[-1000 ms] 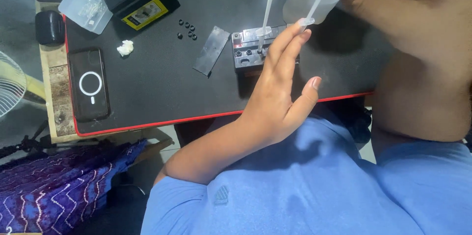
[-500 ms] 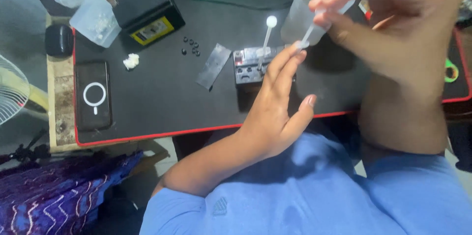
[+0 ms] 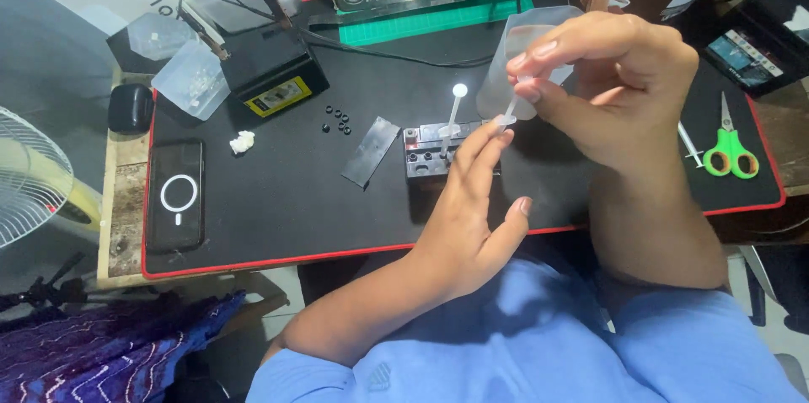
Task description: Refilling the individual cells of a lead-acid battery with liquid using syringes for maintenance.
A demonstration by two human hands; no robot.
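Left hand (image 3: 468,217), fingers straight and together, fingertips resting on the small grey battery (image 3: 434,154) mid-mat (image 3: 278,217). Right hand (image 3: 615,83) above it pinches a clear squeeze bottle (image 3: 522,57), nozzle down. Beyond: black washers (image 3: 337,120), larger battery (image 3: 274,74).

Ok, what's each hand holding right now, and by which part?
The right hand pinches a clear plastic squeeze bottle near its thin nozzle. The left hand holds nothing; its fingertips rest against the small black battery.
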